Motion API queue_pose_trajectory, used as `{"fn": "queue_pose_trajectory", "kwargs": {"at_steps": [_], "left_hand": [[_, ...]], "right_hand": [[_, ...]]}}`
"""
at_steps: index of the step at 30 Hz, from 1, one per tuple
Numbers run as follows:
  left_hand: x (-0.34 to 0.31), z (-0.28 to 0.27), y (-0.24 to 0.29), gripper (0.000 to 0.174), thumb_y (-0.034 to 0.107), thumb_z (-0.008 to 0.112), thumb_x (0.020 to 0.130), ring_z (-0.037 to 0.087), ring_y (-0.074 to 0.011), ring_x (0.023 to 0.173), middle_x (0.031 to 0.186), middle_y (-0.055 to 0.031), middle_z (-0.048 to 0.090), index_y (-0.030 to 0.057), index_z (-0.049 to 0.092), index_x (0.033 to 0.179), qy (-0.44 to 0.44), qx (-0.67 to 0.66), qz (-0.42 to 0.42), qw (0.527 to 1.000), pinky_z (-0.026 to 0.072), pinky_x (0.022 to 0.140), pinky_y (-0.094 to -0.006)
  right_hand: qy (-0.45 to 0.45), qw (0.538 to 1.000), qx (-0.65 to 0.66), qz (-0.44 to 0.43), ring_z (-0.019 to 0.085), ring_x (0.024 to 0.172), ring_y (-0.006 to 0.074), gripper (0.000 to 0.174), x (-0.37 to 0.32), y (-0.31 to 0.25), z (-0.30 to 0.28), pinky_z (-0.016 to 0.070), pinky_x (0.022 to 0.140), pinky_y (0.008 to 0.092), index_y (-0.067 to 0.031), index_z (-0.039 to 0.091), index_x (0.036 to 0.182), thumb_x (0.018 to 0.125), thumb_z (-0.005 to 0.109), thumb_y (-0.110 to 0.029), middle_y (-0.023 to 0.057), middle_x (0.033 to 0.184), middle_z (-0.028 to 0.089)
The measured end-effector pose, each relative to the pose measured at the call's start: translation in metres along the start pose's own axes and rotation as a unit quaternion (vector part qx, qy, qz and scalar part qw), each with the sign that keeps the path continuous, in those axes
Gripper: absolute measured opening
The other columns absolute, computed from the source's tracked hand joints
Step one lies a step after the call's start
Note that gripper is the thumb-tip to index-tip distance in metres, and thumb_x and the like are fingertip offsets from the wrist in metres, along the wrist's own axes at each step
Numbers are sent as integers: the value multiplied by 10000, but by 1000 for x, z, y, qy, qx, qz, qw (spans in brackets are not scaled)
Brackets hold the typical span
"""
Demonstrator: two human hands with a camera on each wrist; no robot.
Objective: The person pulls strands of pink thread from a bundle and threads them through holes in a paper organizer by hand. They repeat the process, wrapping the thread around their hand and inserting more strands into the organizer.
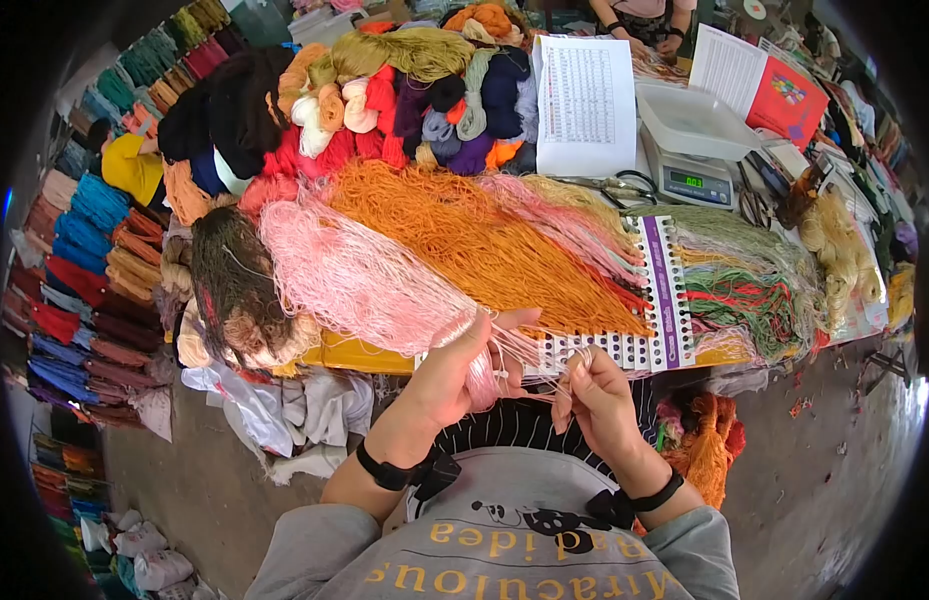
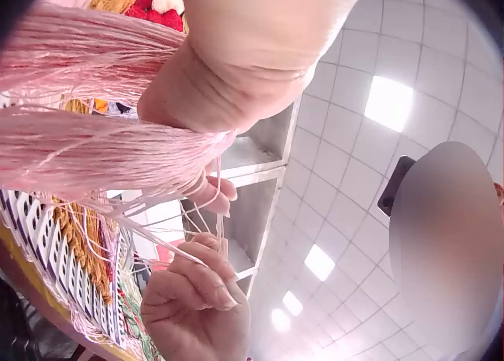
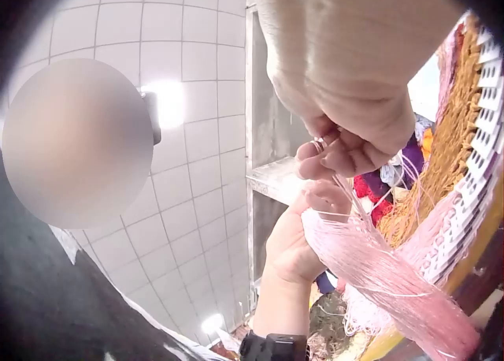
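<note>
My left hand [image 1: 446,378] grips a thick bundle of pale pink thread [image 1: 359,265] close to one end, while the rest of it spreads over the table. To its right, my right hand [image 1: 596,395] pinches several thin strands drawn out from that bundle. Seen from the left wrist, the pink thread [image 2: 94,152] passes under the thumb, and loose strands run down to the curled fingers of the right hand [image 2: 197,298]. In the right wrist view the strands meet at the right fingertips [image 3: 335,156], just above the left hand [image 3: 287,243].
Orange thread [image 1: 494,250] hangs from white perforated cards [image 1: 664,290] beside the pink. Behind lie coloured yarn skeins [image 1: 414,55], scissors [image 1: 624,188], a printed sheet [image 1: 584,105] and a digital scale [image 1: 689,180] under a plastic tub [image 1: 694,120]. Another person's hands [image 1: 649,45] show at the back.
</note>
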State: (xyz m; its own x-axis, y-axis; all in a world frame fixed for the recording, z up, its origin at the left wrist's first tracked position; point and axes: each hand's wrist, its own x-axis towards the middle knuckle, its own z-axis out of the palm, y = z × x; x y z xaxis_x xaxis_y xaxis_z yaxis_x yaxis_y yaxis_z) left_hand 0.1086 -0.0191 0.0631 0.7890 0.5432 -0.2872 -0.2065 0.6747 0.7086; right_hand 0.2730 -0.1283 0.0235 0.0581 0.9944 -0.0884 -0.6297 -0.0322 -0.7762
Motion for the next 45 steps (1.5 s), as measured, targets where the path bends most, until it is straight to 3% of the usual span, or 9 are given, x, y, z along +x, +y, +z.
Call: {"fn": "queue_pose_trajectory", "kwargs": {"at_steps": [10, 18, 25, 29, 31, 35, 37, 40, 45], "left_hand": [[1, -2, 0, 579, 489, 281, 959, 581, -112, 666, 817, -65, 616, 60, 449, 1310, 0, 10, -14, 1000, 528, 632, -272], [1, 6, 4, 577, 463, 281, 967, 626, -175, 785, 966, -130, 641, 19, 427, 1305, 3, -11, -13, 1000, 531, 658, -281], [1, 10, 5, 584, 468, 273, 968, 604, -143, 713, 948, -131, 644, 18, 423, 1308, 34, -19, -26, 999, 507, 596, -250], [2, 0, -2, 569, 481, 285, 964, 576, -87, 656, 879, -87, 644, 24, 518, 1211, -20, 33, -41, 998, 427, 481, -166], [3, -2, -4, 582, 491, 288, 960, 559, -88, 610, 842, -74, 643, 13, 544, 1171, -6, 72, -43, 996, 404, 475, -168], [7, -11, 1, 634, 503, 262, 960, 608, -150, 736, 906, -86, 644, -33, 569, 1102, -199, -30, -24, 979, 462, 570, -234], [3, 9, -2, 606, 478, 268, 968, 601, -196, 915, 1048, -131, 614, -32, 546, 1144, 4, 17, 2, 1000, 489, 708, -288], [10, 7, -14, 569, 441, 250, 979, 515, -222, 1093, 1299, -163, 473, -4, 546, 1175, -57, 38, 38, 997, 445, 890, -335], [6, 13, -17, 491, 364, 264, 995, 524, -202, 1043, 1377, -104, 398, 8, 486, 1249, -71, 86, 7, 994, 437, 867, -318]], "right_hand": [[-2, 999, -50, -13, 535, 503, 153, 217, -1, 1, -5, 426, 484, 239, -53, 440, 886, 971, 425, -252, 75, 628, 551], [10, 999, -47, -2, 519, 493, 152, 215, -3, -2, -3, 430, 478, 247, -48, 440, 888, 978, 407, -240, 67, 603, 518], [-2, 999, -31, 14, 514, 484, 140, 246, -4, -6, -3, 423, 477, 243, -27, 474, 905, 976, 417, -256, 54, 583, 509], [-181, 960, -131, 169, 548, 509, 117, 329, -6, -18, -3, 422, 487, 241, 17, 580, 929, 951, 479, -296, 39, 568, 540], [-157, 975, -126, 95, 551, 511, 126, 314, -11, -16, -5, 429, 492, 241, 22, 583, 923, 943, 494, -278, 57, 603, 559], [94, 975, 180, -90, 523, 502, 138, 268, 8, -18, -18, 393, 475, 223, -11, 567, 856, 949, 479, -247, 55, 671, 551], [107, 977, 155, -102, 517, 518, 113, 228, 10, -16, -18, 367, 467, 208, -18, 571, 872, 950, 481, -212, 39, 710, 542], [73, 974, -209, -52, 531, 578, 80, 123, 8, -8, -1, 383, 474, 193, 11, 587, 882, 917, 510, -78, 40, 803, 538], [45, 960, -263, -83, 510, 573, 67, 108, 13, 3, 18, 411, 483, 195, 32, 603, 918, 858, 602, -58, 42, 869, 532]]}}
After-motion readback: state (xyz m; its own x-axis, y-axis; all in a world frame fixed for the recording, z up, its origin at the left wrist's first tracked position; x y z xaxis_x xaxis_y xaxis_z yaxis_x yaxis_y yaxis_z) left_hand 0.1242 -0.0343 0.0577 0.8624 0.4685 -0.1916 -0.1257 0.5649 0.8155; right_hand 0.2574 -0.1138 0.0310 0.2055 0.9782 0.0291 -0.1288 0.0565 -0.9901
